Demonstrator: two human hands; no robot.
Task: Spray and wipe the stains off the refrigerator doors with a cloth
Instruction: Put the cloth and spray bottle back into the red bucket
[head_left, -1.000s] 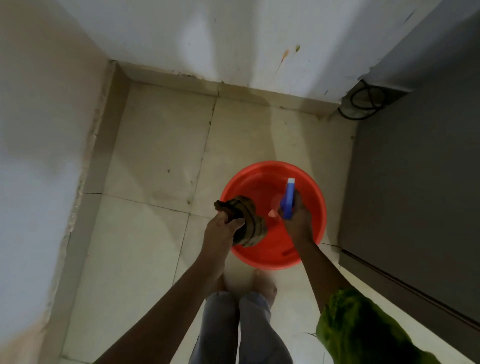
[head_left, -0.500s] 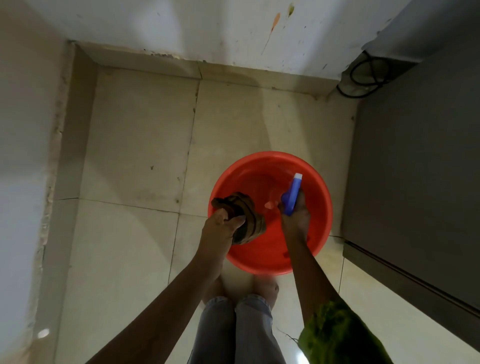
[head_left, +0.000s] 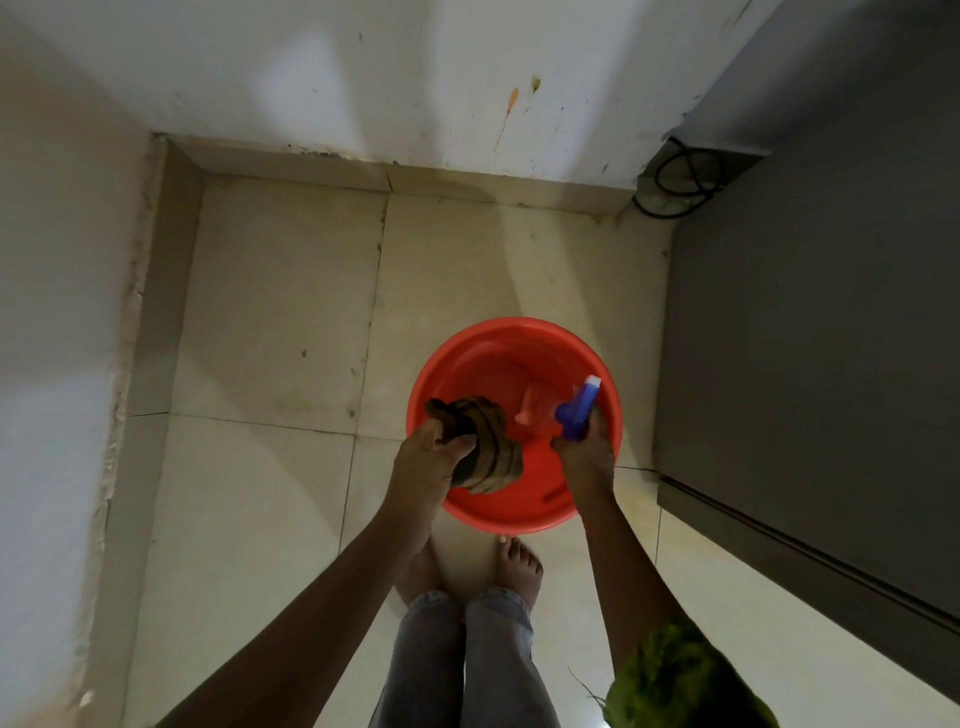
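Left hand (head_left: 426, 462) grips a dark brown cloth (head_left: 491, 447), twisted into a ropy bunch, over the near-left side of the red bucket (head_left: 511, 325). Over its right side the right hand (head_left: 584, 454) curls round a spray bottle (head_left: 575, 410) with blue head and white nozzle, both arms stretched downward; the grey refrigerator (head_left: 805, 364) stands just right of the bucket.

Bunched brown cloth (head_left: 489, 448), blue-headed spray bottle (head_left: 575, 414)

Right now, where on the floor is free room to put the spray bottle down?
Bare tiles left of the red basin, toward the left wall, and between basin and back wall. Crowded: by the feet and cable.
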